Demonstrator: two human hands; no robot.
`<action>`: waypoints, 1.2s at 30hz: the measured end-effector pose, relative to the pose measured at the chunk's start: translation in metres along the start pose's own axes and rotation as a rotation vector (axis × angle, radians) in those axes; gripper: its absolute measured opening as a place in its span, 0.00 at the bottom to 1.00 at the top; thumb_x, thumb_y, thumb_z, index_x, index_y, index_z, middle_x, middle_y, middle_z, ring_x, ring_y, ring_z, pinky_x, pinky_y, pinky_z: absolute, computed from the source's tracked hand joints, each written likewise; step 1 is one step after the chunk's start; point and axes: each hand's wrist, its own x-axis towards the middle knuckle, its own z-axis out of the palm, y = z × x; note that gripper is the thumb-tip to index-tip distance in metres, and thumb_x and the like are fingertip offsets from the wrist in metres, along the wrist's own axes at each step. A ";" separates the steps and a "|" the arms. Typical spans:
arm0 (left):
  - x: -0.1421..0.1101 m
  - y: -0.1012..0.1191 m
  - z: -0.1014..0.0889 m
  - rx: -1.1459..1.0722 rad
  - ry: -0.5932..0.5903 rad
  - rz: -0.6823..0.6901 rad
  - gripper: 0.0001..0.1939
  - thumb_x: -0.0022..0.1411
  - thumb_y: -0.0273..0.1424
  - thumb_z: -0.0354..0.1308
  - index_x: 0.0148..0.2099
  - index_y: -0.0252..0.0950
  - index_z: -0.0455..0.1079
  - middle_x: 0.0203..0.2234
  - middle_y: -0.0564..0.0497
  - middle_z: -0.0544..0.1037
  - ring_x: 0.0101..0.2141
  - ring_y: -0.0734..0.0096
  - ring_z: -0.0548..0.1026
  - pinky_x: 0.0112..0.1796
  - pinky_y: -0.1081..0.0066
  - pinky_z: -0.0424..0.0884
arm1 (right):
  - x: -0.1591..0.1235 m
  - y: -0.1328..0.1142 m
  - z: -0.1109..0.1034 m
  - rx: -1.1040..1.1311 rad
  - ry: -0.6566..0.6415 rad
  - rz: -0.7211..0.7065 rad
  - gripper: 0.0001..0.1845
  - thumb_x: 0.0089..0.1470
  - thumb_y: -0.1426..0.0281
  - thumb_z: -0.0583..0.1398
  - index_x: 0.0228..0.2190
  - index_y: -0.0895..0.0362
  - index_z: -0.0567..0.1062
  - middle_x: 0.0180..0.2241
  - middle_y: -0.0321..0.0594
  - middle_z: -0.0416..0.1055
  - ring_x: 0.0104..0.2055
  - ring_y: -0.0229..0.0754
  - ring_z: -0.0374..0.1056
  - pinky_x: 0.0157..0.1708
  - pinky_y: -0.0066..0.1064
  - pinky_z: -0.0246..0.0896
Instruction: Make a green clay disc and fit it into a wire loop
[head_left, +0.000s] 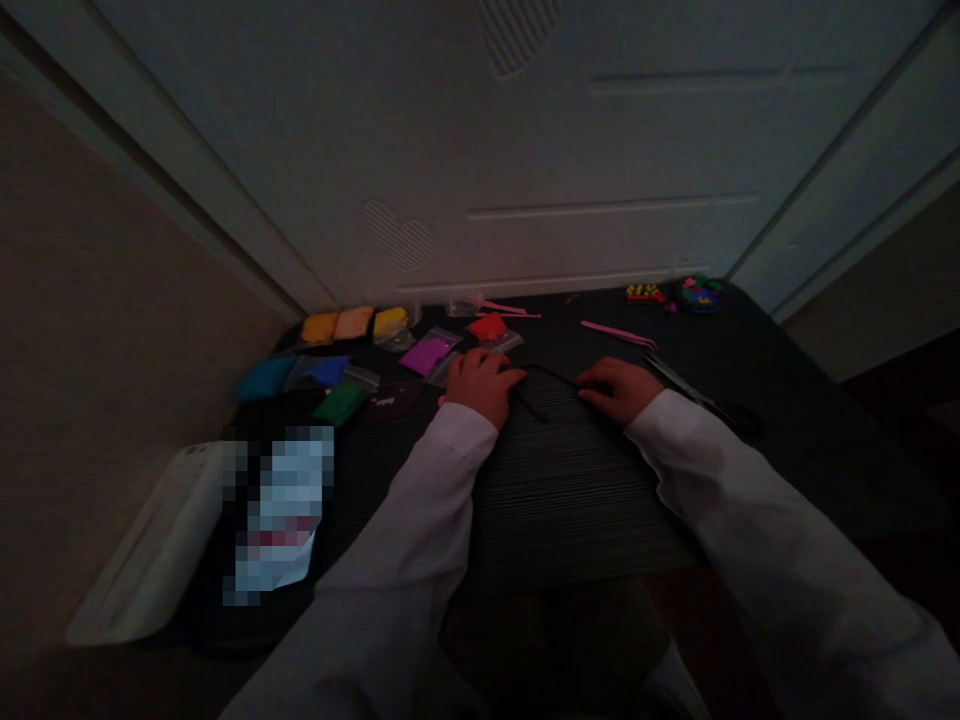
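A thin dark cord (553, 373) stretches between my two hands just above the dark table, bowed slightly upward. My right hand (619, 390) is closed, pinching its right end between thumb and fingertips. My left hand (478, 386) lies over the other end, fingers bent and thumb toward the cord; its grip is partly hidden under the fingers. A loose dark tail hangs below the left thumb and rests on the tabletop. Beyond the left hand lie a bag of red beads (487, 327) and a bag of purple beads (426, 354). Scissors (701, 390) lie beside my right wrist.
Pink tweezers (619, 333) lie behind the right hand. A dish of colourful pieces (700, 294) stands far right. Green (341, 403), blue and yellow bags fill the left side, near a pale blurred packet (289, 510) and a white case (154, 540). A white panel closes off the back.
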 end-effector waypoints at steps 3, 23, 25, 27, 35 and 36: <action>0.000 -0.001 0.001 0.004 -0.008 0.001 0.12 0.52 0.28 0.50 0.38 0.47 0.69 0.39 0.53 0.70 0.43 0.60 0.59 0.40 0.56 0.54 | 0.000 0.000 0.000 0.005 -0.014 0.006 0.11 0.46 0.66 0.54 0.33 0.54 0.72 0.32 0.38 0.67 0.33 0.37 0.63 0.32 0.28 0.58; -0.001 0.001 -0.001 -0.154 -0.034 0.158 0.14 0.47 0.26 0.48 0.38 0.42 0.69 0.40 0.52 0.69 0.43 0.63 0.60 0.41 0.61 0.59 | -0.001 0.005 -0.002 -0.028 0.039 0.102 0.11 0.46 0.65 0.53 0.32 0.56 0.71 0.30 0.38 0.67 0.31 0.37 0.63 0.30 0.27 0.57; 0.000 0.002 -0.002 -0.148 -0.046 0.137 0.15 0.47 0.25 0.48 0.38 0.41 0.69 0.39 0.53 0.70 0.43 0.64 0.61 0.41 0.60 0.58 | -0.001 0.005 -0.002 -0.033 0.038 0.087 0.12 0.46 0.65 0.54 0.33 0.55 0.71 0.30 0.39 0.67 0.32 0.37 0.63 0.31 0.27 0.58; 0.001 0.003 -0.004 -0.135 -0.055 0.114 0.15 0.47 0.25 0.47 0.37 0.41 0.69 0.39 0.53 0.70 0.42 0.64 0.61 0.42 0.60 0.58 | -0.001 0.004 -0.002 -0.048 0.036 0.071 0.12 0.46 0.65 0.53 0.33 0.55 0.71 0.31 0.39 0.67 0.33 0.38 0.63 0.33 0.28 0.58; 0.002 0.004 -0.004 -0.120 -0.098 0.126 0.14 0.49 0.26 0.47 0.38 0.41 0.69 0.38 0.53 0.71 0.41 0.64 0.63 0.41 0.61 0.59 | 0.000 0.000 0.000 -0.091 0.073 0.083 0.10 0.48 0.66 0.52 0.30 0.55 0.71 0.30 0.39 0.67 0.34 0.38 0.63 0.33 0.28 0.57; 0.002 0.004 -0.004 -0.120 -0.101 0.129 0.14 0.49 0.26 0.47 0.38 0.41 0.68 0.38 0.53 0.71 0.41 0.64 0.63 0.41 0.61 0.59 | 0.000 0.000 0.001 -0.089 0.085 0.092 0.10 0.48 0.66 0.52 0.30 0.55 0.71 0.30 0.38 0.67 0.33 0.38 0.63 0.32 0.28 0.57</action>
